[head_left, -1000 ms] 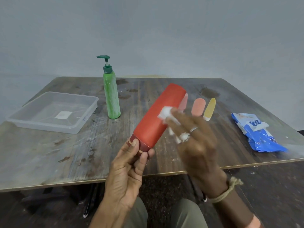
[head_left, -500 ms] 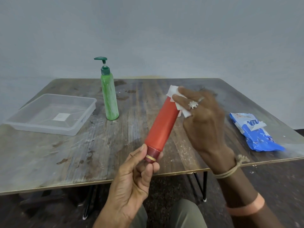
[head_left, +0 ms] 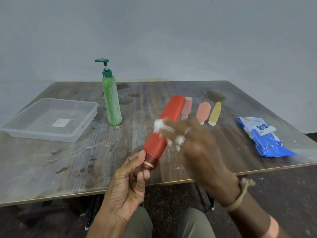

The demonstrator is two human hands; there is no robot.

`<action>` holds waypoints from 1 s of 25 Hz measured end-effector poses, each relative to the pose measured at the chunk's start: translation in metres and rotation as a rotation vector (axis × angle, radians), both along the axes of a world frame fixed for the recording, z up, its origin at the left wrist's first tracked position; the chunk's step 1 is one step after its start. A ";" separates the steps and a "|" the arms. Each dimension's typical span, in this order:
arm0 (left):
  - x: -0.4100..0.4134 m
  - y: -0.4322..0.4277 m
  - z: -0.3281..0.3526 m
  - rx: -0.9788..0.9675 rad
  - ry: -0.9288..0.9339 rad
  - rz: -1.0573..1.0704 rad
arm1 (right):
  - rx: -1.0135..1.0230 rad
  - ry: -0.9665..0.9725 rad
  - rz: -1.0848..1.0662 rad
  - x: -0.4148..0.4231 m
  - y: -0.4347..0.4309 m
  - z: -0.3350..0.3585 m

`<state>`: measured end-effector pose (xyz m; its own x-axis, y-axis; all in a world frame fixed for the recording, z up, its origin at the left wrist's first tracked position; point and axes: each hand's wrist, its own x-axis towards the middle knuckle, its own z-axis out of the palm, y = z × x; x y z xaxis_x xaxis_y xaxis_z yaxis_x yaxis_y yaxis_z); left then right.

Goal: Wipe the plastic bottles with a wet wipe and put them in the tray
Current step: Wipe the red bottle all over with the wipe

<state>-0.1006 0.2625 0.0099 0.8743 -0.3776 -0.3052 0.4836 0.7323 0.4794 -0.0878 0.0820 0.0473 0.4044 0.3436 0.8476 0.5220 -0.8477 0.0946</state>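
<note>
My left hand (head_left: 127,183) grips the dark red cap end of a long red plastic bottle (head_left: 165,124), which slants up and away over the table. My right hand (head_left: 199,152), blurred by motion, holds a crumpled white wet wipe (head_left: 160,126) against the bottle's middle. A green pump bottle (head_left: 111,102) stands upright behind and to the left. Three small bottles lie beyond the red one: pale pink (head_left: 187,107), salmon (head_left: 203,112) and yellow (head_left: 215,113). A clear plastic tray (head_left: 85,122) sits at the far left with no bottle in it.
A blue wet-wipe packet (head_left: 265,138) lies near the table's right edge. The worn wooden table (head_left: 60,165) ends just in front of my knees. A plain grey wall stands behind it.
My right hand slid the wipe from the bottle's far tip back down to its middle. The small bottles behind, hidden half a second ago, show again.
</note>
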 end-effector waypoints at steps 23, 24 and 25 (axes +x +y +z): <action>-0.012 -0.006 -0.021 0.501 -0.328 0.308 | 0.234 0.176 -0.104 0.004 -0.002 -0.019; -0.012 -0.007 -0.022 0.514 -0.336 0.324 | 0.135 0.156 -0.050 -0.003 0.007 -0.024; -0.013 -0.007 -0.024 0.517 -0.351 0.342 | 0.046 0.130 -0.017 -0.006 0.009 -0.025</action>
